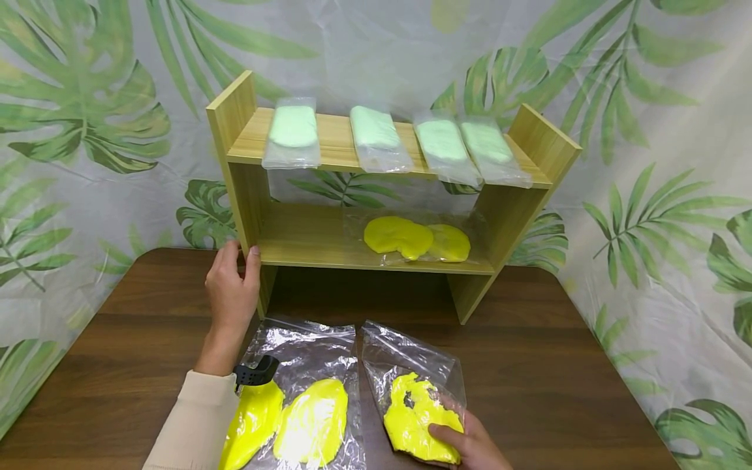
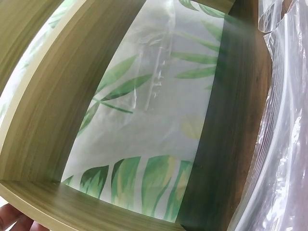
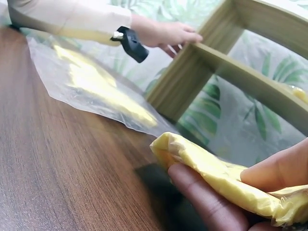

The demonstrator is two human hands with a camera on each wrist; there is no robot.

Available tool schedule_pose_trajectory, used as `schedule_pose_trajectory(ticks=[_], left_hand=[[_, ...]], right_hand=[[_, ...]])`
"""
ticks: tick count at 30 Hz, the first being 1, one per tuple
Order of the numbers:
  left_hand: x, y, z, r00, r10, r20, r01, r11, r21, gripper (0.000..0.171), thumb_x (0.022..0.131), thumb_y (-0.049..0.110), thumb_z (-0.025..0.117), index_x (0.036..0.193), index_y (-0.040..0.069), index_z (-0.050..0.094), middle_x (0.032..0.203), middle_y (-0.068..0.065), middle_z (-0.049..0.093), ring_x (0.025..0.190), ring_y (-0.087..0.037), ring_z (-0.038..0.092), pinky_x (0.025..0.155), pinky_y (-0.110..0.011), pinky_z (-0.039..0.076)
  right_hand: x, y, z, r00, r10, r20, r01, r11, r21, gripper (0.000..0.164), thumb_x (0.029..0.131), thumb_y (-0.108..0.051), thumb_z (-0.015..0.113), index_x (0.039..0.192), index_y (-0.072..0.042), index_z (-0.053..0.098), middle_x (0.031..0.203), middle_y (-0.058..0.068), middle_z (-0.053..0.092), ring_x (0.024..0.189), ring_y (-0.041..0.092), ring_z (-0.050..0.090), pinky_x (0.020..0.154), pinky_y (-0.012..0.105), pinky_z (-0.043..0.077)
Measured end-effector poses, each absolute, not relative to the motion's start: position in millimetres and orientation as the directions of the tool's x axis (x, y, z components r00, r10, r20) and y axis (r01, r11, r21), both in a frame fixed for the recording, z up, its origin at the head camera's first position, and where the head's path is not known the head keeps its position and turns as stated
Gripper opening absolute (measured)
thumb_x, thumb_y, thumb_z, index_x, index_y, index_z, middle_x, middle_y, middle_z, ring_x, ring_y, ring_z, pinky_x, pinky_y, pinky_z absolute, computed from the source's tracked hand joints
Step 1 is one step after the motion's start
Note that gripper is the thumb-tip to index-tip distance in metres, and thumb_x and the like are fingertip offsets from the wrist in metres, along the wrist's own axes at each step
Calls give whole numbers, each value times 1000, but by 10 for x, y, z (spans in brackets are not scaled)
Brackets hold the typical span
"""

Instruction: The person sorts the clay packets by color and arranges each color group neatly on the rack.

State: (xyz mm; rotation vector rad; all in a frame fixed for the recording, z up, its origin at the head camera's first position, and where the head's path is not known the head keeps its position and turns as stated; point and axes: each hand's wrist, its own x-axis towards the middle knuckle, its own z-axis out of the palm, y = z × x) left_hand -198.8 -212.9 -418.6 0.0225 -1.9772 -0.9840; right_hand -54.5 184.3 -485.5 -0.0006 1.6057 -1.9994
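My left hand (image 1: 232, 287) grips the left side panel of a small wooden shelf (image 1: 376, 266), thumb on the front edge and fingers at the outer side. In my right hand (image 1: 472, 445) is a clear zip bag of yellow clay-like material (image 1: 420, 421), pinched between thumb and fingers low over the table. The right wrist view shows the bag's yellow filling (image 3: 216, 180) folded between thumb and fingers. Left of it on the table lies a larger clear zip bag (image 1: 317, 356) with two flattened yellow pieces (image 1: 314, 421), partly beneath my left wrist.
Several clear bags of pale green material (image 1: 294, 127) lie along the top shelf, ends overhanging its front edge. Bagged yellow pieces (image 1: 399, 236) lie on the right of the middle shelf. A leaf-print cloth (image 1: 664, 228) hangs behind the dark wooden table (image 1: 540, 378).
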Motion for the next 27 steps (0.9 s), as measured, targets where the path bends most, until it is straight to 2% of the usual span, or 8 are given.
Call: schedule_pose_trajectory(ticks=[13,18,27], left_hand=[[-1984,-2128,-4184,-580,-367,728,349,695,629,26,96,24,55,99,-2,60,84,-21,59,72,-38,57,63,-51,41],[-1986,-2126,-4180,-584,-366,725,349,692,631,26,96,24,55,99,-2,60,83,-20,58,72,-37,56,63,-50,40],[-1982,-2118,-4179,-592,-367,717,345,689,637,26,97,24,55,99,-2,60,82,-19,58,70,-36,55,62,-49,39]], right_hand=[[-542,1851,-4847,-829,-458,-320,417,-125,-901,60,94,-8,57,145,7,28,120,4,63,105,19,62,92,33,48],[-546,1860,-4858,-822,-488,-293,410,-151,-899,62,96,-7,54,146,9,22,122,4,62,108,20,62,93,35,47],[-541,1860,-4834,-833,-454,-317,433,-178,-884,70,97,-6,52,148,11,8,119,5,62,103,19,64,90,35,49]])
